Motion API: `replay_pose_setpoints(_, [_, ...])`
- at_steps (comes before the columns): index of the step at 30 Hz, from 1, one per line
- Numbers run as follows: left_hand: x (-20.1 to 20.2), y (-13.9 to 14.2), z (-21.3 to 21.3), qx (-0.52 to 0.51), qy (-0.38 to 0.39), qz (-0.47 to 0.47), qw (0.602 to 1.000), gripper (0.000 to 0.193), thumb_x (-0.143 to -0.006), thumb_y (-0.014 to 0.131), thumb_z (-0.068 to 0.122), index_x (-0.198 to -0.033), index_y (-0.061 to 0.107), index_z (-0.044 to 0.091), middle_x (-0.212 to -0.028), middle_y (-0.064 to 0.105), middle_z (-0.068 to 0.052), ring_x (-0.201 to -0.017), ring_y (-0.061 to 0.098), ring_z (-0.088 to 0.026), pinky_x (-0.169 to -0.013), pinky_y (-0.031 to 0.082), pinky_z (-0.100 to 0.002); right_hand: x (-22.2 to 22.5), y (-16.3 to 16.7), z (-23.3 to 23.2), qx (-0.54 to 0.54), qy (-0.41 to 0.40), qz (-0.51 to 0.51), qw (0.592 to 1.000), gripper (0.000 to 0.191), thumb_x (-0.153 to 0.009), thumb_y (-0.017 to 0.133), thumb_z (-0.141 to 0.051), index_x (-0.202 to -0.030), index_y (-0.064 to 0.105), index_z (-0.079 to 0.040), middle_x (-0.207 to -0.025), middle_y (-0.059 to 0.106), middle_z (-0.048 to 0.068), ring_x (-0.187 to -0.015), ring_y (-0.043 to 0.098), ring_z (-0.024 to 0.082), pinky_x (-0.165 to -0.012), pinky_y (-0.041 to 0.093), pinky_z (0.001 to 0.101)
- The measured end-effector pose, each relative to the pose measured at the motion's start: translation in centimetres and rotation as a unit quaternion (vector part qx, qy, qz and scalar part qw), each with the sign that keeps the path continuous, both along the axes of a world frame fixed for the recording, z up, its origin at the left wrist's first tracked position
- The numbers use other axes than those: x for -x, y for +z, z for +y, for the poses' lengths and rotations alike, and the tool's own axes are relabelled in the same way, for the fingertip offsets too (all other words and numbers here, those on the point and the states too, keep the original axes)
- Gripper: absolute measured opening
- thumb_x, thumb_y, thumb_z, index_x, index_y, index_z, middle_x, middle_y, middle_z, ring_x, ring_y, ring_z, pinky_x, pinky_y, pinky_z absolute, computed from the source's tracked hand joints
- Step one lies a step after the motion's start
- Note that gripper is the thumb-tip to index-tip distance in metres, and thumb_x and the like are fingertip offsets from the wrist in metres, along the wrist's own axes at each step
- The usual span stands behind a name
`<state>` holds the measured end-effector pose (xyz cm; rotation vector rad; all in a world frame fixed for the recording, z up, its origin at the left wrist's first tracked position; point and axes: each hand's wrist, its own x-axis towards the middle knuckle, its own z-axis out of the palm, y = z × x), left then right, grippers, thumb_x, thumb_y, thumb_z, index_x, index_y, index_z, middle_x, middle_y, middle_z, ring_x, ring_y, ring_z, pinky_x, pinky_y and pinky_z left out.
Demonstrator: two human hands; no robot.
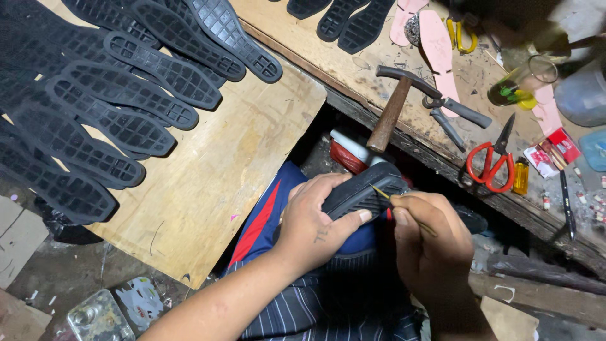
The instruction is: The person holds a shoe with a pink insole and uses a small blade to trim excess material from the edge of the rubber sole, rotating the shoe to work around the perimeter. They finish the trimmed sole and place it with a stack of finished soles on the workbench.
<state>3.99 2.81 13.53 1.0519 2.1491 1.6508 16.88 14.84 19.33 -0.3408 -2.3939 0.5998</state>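
My left hand (314,218) grips a black rubber shoe sole (363,189) over my lap, thumb pressed on its side. My right hand (429,243) pinches a thin yellowish stick or brush (404,211), whose tip touches the sole's edge. Both hands are close together above my blue and red trousers (265,221).
Several black soles (107,95) lie in rows on a plywood board (240,158) at the left. On the workbench (366,63) at the right lie a hammer (392,107), pliers (454,113), red-handled scissors (495,158), a yellow lighter (521,177), pink insoles (439,50), a glass (521,82).
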Motion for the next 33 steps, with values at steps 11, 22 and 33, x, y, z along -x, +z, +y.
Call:
replay_pose_setpoints(11, [0.2,-0.2,-0.3,-0.02,-0.012,-0.012,1.0,0.051,-0.075,0.085,0.03,-0.116,0.069,0.006,-0.114,0.074,-0.01,-0.108,0.07,-0.03,-0.099,0.05,-0.04,-0.1,0.2,0.3,0.013,-0.021,0.017,1.0,0.008,-0.103,0.059,-0.001,-0.11,0.06,0.002,-0.104,0.069,0.019,-0.093,0.071,0.029,-0.085,0.057,0.0359])
replay_pose_setpoints(22, [0.5,0.4,-0.5,-0.01,-0.013,-0.035,0.999,0.051,-0.074,0.085,0.029,-0.117,0.069,0.006,-0.114,0.074,-0.011,-0.109,0.069,-0.031,-0.099,0.051,-0.041,-0.1,0.3,0.2,0.018,-0.04,0.018,0.999,0.008,-0.103,0.058,0.0,-0.11,0.06,0.003,-0.104,0.068,0.02,-0.094,0.071,0.029,-0.087,0.057,0.0357])
replay_pose_setpoints(33, [2.0,-0.7,-1.6,-0.161,-0.093,-0.133,0.973,0.049,-0.09,0.079,0.011,-0.129,0.052,0.001,-0.131,0.065,-0.013,-0.123,0.062,-0.021,-0.108,0.049,-0.035,-0.5,-3.1,0.7,0.206,-0.048,0.068,0.975,0.015,-0.107,0.05,-0.01,-0.109,0.062,-0.001,-0.108,0.065,0.011,-0.076,0.062,0.014,-0.072,0.052,0.0244])
